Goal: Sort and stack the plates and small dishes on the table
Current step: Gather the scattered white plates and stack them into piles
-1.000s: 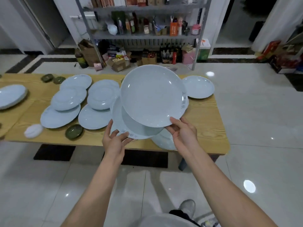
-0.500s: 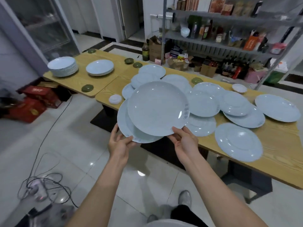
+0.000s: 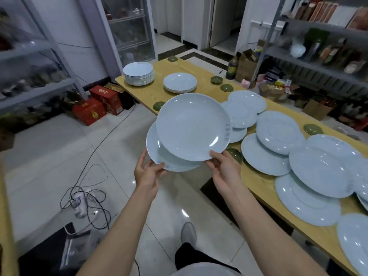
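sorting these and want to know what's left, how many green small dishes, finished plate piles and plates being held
green small dishes: 6
plate piles: 2
held plates, one in each of the hands: 2
total: 10
The loose plates overlap and run off frame, so they are not counted.

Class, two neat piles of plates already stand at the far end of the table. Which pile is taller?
The tall stack at the far-left corner. It shows many rims layered up, while the short stack to its right is only a few plates high.
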`<action>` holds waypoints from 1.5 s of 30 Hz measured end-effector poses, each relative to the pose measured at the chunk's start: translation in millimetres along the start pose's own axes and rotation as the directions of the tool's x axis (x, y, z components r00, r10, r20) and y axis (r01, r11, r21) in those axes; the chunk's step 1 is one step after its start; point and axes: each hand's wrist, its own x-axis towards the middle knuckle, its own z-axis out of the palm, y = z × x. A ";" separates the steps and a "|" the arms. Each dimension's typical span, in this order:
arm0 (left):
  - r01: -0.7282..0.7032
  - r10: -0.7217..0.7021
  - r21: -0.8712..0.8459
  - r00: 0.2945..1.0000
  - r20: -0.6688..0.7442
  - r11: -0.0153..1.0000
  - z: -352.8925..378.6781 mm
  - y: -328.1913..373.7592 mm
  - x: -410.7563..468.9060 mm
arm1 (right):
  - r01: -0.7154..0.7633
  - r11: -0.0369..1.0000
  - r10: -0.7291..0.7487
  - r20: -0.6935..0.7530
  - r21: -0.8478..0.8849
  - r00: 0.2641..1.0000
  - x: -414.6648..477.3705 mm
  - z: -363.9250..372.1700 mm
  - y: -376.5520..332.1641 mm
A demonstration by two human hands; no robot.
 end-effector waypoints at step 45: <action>0.181 -0.215 0.220 0.967 0.138 0.959 149.8 172.9 572.9 | 0.197 0.980 -0.184 -0.313 0.011 0.932 461.8 315.1 14.7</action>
